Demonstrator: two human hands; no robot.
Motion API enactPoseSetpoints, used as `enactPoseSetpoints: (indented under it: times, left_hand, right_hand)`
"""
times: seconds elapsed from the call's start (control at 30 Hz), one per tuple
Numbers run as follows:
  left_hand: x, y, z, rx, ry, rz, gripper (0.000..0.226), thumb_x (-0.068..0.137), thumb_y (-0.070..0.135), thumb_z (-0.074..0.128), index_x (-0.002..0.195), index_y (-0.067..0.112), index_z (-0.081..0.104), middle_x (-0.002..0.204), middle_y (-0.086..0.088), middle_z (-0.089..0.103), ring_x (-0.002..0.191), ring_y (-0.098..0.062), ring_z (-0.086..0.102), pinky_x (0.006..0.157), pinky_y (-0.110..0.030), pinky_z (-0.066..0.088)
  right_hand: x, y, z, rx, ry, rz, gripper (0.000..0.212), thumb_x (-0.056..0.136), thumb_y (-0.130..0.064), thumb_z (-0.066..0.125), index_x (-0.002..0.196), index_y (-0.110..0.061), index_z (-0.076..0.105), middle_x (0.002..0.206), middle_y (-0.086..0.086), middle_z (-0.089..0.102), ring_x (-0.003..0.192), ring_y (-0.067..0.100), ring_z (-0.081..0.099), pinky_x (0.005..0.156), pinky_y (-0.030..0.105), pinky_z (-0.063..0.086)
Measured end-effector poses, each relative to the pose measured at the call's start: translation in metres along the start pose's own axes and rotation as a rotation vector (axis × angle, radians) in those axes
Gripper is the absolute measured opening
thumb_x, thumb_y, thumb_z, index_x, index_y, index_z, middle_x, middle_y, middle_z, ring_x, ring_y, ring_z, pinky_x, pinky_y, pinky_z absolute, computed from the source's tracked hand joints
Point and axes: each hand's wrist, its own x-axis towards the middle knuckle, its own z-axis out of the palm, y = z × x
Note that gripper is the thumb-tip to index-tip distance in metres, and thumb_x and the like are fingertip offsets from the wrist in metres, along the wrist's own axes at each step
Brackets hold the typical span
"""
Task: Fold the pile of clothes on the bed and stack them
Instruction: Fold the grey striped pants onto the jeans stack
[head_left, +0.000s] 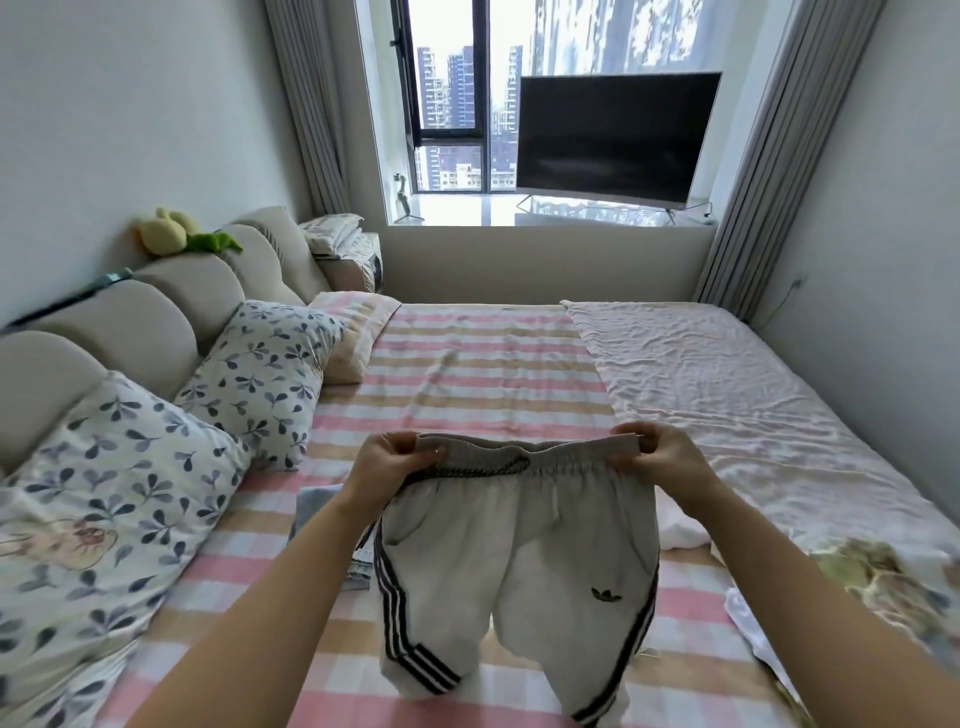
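Clearly the work is somewhere in the middle — a pair of grey track pants (519, 545) with dark side stripes is held up over the bed (467, 364), not yet folded. The left hand (387, 462) is closed on the left end of the waistband and the right hand (657, 457) is closed on the right end, fingers pinched over the elastic, so the waistband is stretched between them and the legs hang down, their cuffs reaching the sheet near the bottom of the view.

Just behind the left forearm a folded light-blue garment (317, 506) lies flat on the bed; I take it for the start of the stack, though most of it is hidden. To the right, white and printed cloth (857, 582) lies rumpled — probably the unfolded remainder, and how much of it there is I cannot tell. So, at a guess, one or two pieces are done and several are left.

The bed wears a pink, tan and white striped sheet, with a crumpled pale pink blanket (727, 389) over its right side. Leaf-print pillows (260, 364) lean on a padded headboard (156, 312) along the left wall. Beyond the far edge, a television (615, 135) stands on the window ledge, curtains either side.
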Motion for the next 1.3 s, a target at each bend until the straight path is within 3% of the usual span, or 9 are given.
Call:
enactPoseSetpoints:
  times: [0.13,0.33,0.47,0.6,0.87,0.97,1.1,1.2,1.3]
  left_hand:
    - [0.005,0.043,-0.008,0.021,-0.071,0.121,0.025,0.078,-0.006,0.064,0.070,0.014,0.075,0.070,0.000,0.072,0.065,-0.010,0.064,0.066,-0.022,0.055]
    - [0.010,0.148,-0.017,0.183,-0.191,0.439,0.032,0.071,-0.011,0.065,0.070,0.020,0.074,0.066,0.011,0.068,0.065,0.000,0.060,0.070,-0.016,0.051]
    - [0.012,0.190,-0.013,0.335,-0.239,0.558,0.039,0.064,-0.012,0.071,0.092,0.014,0.064,0.077,0.012,0.069,0.077,-0.002,0.062,0.076,-0.019,0.052]
    - [0.021,0.186,-0.007,0.510,-0.257,0.494,0.057,0.060,-0.021,0.072,0.112,-0.002,0.057,0.098,-0.011,0.060,0.091,-0.019,0.056,0.082,-0.034,0.049]
    - [0.032,0.121,0.004,0.337,-0.156,0.290,0.014,0.082,0.002,0.065,0.096,0.006,0.068,0.081,0.003,0.066,0.070,0.002,0.058,0.067,-0.013,0.049]
    - [0.039,0.104,0.014,0.159,-0.037,0.156,0.008,0.084,0.002,0.063,0.083,0.007,0.069,0.072,0.001,0.068,0.069,-0.012,0.059,0.067,-0.025,0.052]
    - [0.042,0.087,0.045,0.053,0.268,0.054,0.018,0.081,0.000,0.062,0.067,0.008,0.055,0.068,-0.009,0.052,0.068,-0.021,0.047,0.063,-0.037,0.045]
    - [0.030,0.083,0.075,0.012,0.323,0.089,0.021,0.075,0.009,0.064,0.064,0.012,0.047,0.068,-0.010,0.048,0.071,-0.024,0.049,0.074,-0.054,0.050]
    - [0.013,0.081,0.100,0.065,0.338,0.208,0.015,0.075,0.013,0.066,0.071,0.013,0.052,0.070,-0.008,0.053,0.068,-0.024,0.053,0.073,-0.054,0.052]
  right_hand:
    - [0.001,-0.041,-0.021,0.201,-0.050,-0.039,0.014,0.072,-0.001,0.070,0.086,0.001,0.067,0.075,0.010,0.067,0.065,0.019,0.064,0.055,0.024,0.054]
    - [0.003,-0.133,-0.051,0.406,-0.062,-0.255,0.013,0.068,-0.011,0.064,0.063,-0.020,0.072,0.064,-0.006,0.068,0.060,0.006,0.064,0.057,0.019,0.054]
    - [0.008,-0.171,-0.062,0.371,0.005,-0.372,0.011,0.064,-0.017,0.068,0.075,-0.014,0.066,0.067,-0.007,0.068,0.065,0.006,0.064,0.066,0.021,0.057]
    - [0.020,-0.165,-0.057,0.271,0.061,-0.338,0.006,0.080,-0.006,0.064,0.081,-0.009,0.060,0.077,0.002,0.062,0.066,0.008,0.062,0.064,0.018,0.056]
    - [0.043,-0.115,-0.041,0.303,0.125,-0.170,0.004,0.079,-0.004,0.068,0.080,-0.005,0.064,0.073,0.004,0.065,0.066,0.016,0.060,0.060,0.020,0.055]
    - [0.048,-0.103,-0.029,0.264,0.202,-0.110,0.015,0.077,-0.006,0.072,0.087,0.004,0.065,0.069,0.005,0.064,0.055,0.010,0.062,0.053,0.019,0.052]
    - [0.046,-0.099,-0.002,0.000,0.440,-0.111,0.026,0.074,-0.016,0.076,0.066,-0.010,0.052,0.067,0.008,0.055,0.062,0.019,0.049,0.059,0.030,0.042]
    - [0.033,-0.101,0.024,-0.039,0.534,-0.200,0.030,0.075,-0.015,0.074,0.065,-0.013,0.046,0.060,0.000,0.047,0.057,0.016,0.043,0.053,0.026,0.035]
    - [0.014,-0.103,0.050,-0.020,0.560,-0.276,0.035,0.073,-0.014,0.075,0.059,-0.018,0.042,0.055,-0.005,0.045,0.050,0.009,0.040,0.050,0.016,0.032]
